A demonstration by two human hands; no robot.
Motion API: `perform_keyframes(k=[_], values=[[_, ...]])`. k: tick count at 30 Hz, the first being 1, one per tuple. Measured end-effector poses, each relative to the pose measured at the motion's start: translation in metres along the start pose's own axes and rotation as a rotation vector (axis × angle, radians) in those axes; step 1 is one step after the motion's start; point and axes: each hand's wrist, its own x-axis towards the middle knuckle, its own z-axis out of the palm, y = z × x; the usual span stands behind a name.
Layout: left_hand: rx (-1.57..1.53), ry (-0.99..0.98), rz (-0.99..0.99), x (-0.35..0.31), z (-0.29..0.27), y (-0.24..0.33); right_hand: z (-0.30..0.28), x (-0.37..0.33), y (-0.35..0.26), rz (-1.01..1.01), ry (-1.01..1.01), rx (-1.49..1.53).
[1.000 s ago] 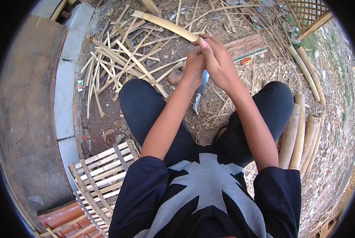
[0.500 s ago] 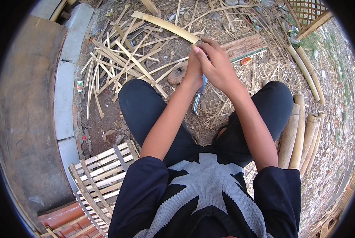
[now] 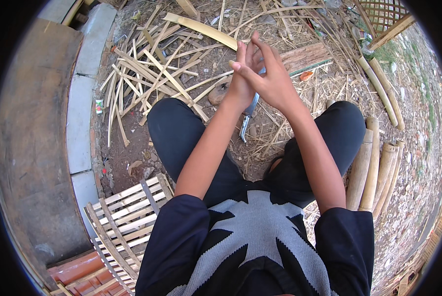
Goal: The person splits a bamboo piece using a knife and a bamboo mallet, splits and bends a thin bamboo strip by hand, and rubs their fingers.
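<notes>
My left hand (image 3: 241, 84) and my right hand (image 3: 273, 81) meet in front of me, above the gap between my knees. Their palms press or cross at the lower part, with the fingers stretched out and the right thumb standing apart. Neither visibly holds anything. Just beyond my left fingertips is the near end of a wide split bamboo strip (image 3: 201, 29), which slants away to the left. Below the hands lies a knife (image 3: 245, 123), handle toward me; the hands partly cover its blade. A wooden block (image 3: 220, 92) shows beside my left hand.
Many thin bamboo strips (image 3: 147, 79) lie heaped at the left. A reddish plank (image 3: 305, 56) rests beyond my right hand. Bamboo lengths (image 3: 361, 167) stand by my right knee, and more poles (image 3: 381, 89) lie farther right. A slatted bamboo frame (image 3: 127, 212) sits at my lower left.
My fingers have straightened out from a closed clasp, and the right thumb has lifted away. The bamboo strip and the knife have stayed in place.
</notes>
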Motion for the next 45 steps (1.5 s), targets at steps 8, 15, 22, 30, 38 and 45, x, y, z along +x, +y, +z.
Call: perform_keyframes(k=[8, 15, 22, 30, 38, 45], values=[[0.166, -0.118, -0.009, -0.007, 0.016, 0.019, -0.010, 0.001, -0.009, -0.069, -0.167, -0.075], [0.118, -0.286, -0.011, -0.007, 0.009, 0.016, -0.018, -0.001, -0.009, -0.021, -0.291, 0.106], [0.132, -0.115, -0.100, -0.012, 0.021, 0.021, -0.015, -0.004, -0.010, -0.063, -0.210, 0.010], [0.317, -0.111, -0.045, -0.003, 0.020, 0.015, -0.008, 0.001, -0.009, 0.026, -0.199, 0.063], [0.355, -0.067, -0.050, -0.002, 0.015, 0.004, -0.001, 0.000, -0.003, 0.162, -0.217, 0.107], [0.485, -0.045, -0.171, -0.003, 0.019, 0.007, -0.001, 0.002, -0.001, 0.175, -0.272, 0.067]])
